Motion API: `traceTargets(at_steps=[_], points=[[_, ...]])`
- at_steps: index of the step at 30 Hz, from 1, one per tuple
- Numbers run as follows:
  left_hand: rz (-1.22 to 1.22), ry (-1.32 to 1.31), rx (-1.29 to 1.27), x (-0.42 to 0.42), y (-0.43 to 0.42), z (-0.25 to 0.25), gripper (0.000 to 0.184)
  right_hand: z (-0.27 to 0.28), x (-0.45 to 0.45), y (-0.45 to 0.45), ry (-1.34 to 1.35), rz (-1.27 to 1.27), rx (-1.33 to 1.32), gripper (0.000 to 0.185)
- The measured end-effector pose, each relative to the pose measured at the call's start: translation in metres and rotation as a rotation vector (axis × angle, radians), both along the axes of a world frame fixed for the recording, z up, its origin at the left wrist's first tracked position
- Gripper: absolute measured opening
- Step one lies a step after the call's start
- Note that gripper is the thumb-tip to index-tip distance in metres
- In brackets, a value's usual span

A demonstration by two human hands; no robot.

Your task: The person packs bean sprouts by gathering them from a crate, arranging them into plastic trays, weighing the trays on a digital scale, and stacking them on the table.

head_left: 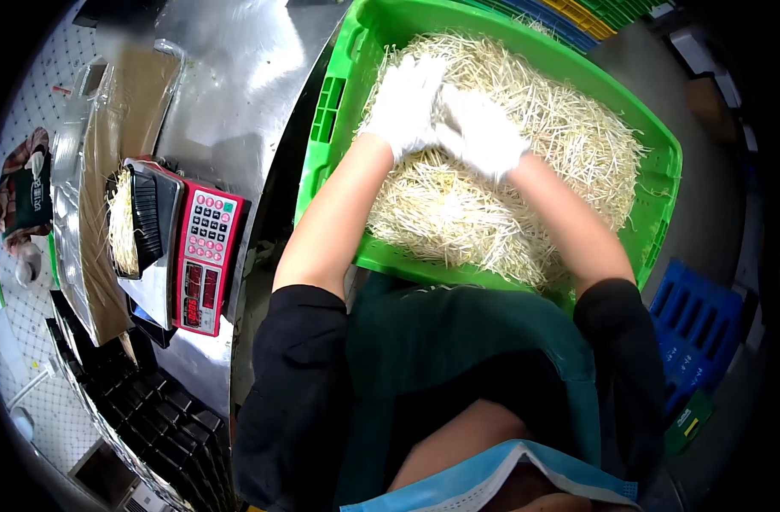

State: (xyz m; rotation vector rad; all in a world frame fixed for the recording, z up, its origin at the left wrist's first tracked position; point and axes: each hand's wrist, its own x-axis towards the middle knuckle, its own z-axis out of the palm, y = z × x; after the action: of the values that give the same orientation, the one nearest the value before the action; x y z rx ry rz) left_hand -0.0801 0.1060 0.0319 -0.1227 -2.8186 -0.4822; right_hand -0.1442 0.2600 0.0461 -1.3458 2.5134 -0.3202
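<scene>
A large green crate (663,196) full of pale bean sprouts (569,136) stands in front of me. My left hand (407,107), in a white glove, is down among the sprouts near the crate's left side. Close against it is my right hand (482,128), gloved too, its fingers curled toward the left one. Both hands appear closed around sprouts, though glare on the gloves blurs the fingers and hides most of what lies between them.
On the metal table (228,68) at left, a red digital scale (206,260) bears a black tray (148,222) of sprouts. Several stacked black trays (151,410) stand below. Cardboard (134,111) lies behind the scale. A blue crate (697,324) is at right. Another person's sleeve (27,162) shows far left.
</scene>
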Motion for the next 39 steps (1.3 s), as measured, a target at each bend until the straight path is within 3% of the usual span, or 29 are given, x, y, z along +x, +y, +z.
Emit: traceTargets(at_steps=[1, 2, 4, 5, 6, 10, 12, 15, 16, 18, 20, 22, 23, 24, 26, 28, 30, 33, 39], points=[[-0.049, -0.169, 0.082, 0.006, 0.006, 0.001, 0.082, 0.039, 0.024, 0.012, -0.329, 0.015, 0.09, 0.053], [-0.061, -0.347, 0.131, 0.024, 0.019, 0.027, 0.068, 0.038, 0.047, 0.033, -0.21, 0.14, 0.0, 0.058], [-0.162, -0.121, 0.049, 0.081, 0.032, 0.017, 0.062, 0.018, 0.081, 0.087, 0.012, 0.316, -0.169, 0.071], [-0.19, -0.138, 0.054, 0.104, 0.04, 0.02, 0.071, 0.035, 0.089, 0.099, -0.083, 0.32, -0.095, 0.071], [-0.237, -0.359, 0.182, 0.12, 0.046, 0.027, 0.075, 0.038, 0.09, 0.108, -0.09, 0.31, -0.092, 0.071], [-0.186, -0.285, 0.245, 0.144, 0.041, 0.034, 0.074, 0.064, 0.081, 0.127, -0.192, 0.344, -0.119, 0.068], [-0.149, -0.322, 0.309, 0.143, 0.035, 0.046, 0.069, 0.081, 0.065, 0.14, -0.27, 0.216, -0.194, 0.067], [-0.023, -0.028, 0.184, 0.129, 0.013, 0.057, 0.057, 0.095, 0.055, 0.177, -0.239, -0.164, -0.29, 0.068], [0.079, 0.043, -0.018, 0.126, 0.004, 0.056, 0.064, 0.097, 0.052, 0.191, -0.224, -0.286, -0.314, 0.07], [0.309, 0.059, -0.01, 0.11, -0.016, 0.053, 0.077, 0.094, 0.035, 0.224, 0.036, -0.398, -0.373, 0.07], [0.348, 0.054, 0.303, 0.089, -0.05, 0.024, 0.089, 0.078, 0.007, 0.269, 0.21, -0.71, -0.432, 0.074], [0.396, -0.308, 1.301, 0.067, -0.072, 0.024, 0.055, 0.045, -0.017, 0.307, 0.38, -1.163, 0.002, 0.067], [0.369, -0.377, 1.368, 0.064, -0.076, 0.025, 0.045, 0.03, -0.025, 0.333, -0.081, -1.245, -0.265, 0.061], [0.34, -0.434, 1.425, 0.059, -0.081, 0.025, 0.035, 0.016, -0.04, 0.348, -0.55, -1.244, -0.543, 0.056], [0.329, -0.306, 1.256, 0.058, -0.089, 0.011, 0.029, 0.0, -0.051, 0.356, -0.505, -1.185, -0.619, 0.045], [0.449, -0.353, 1.112, 0.063, -0.084, 0.022, 0.026, -0.005, -0.05, 0.357, -0.533, -1.193, -0.66, 0.043], [0.396, -0.264, 1.173, 0.058, -0.102, 0.002, 0.027, -0.016, -0.047, 0.359, -0.266, -1.12, -0.604, 0.04], [0.504, -0.225, 1.282, 0.042, -0.095, 0.024, 0.032, 0.02, -0.051, 0.35, -0.299, -1.261, -0.618, 0.04], [0.437, -0.173, 1.244, -0.025, -0.103, 0.054, 0.035, 0.031, -0.095, 0.339, -0.287, -1.286, -0.761, 0.041]])
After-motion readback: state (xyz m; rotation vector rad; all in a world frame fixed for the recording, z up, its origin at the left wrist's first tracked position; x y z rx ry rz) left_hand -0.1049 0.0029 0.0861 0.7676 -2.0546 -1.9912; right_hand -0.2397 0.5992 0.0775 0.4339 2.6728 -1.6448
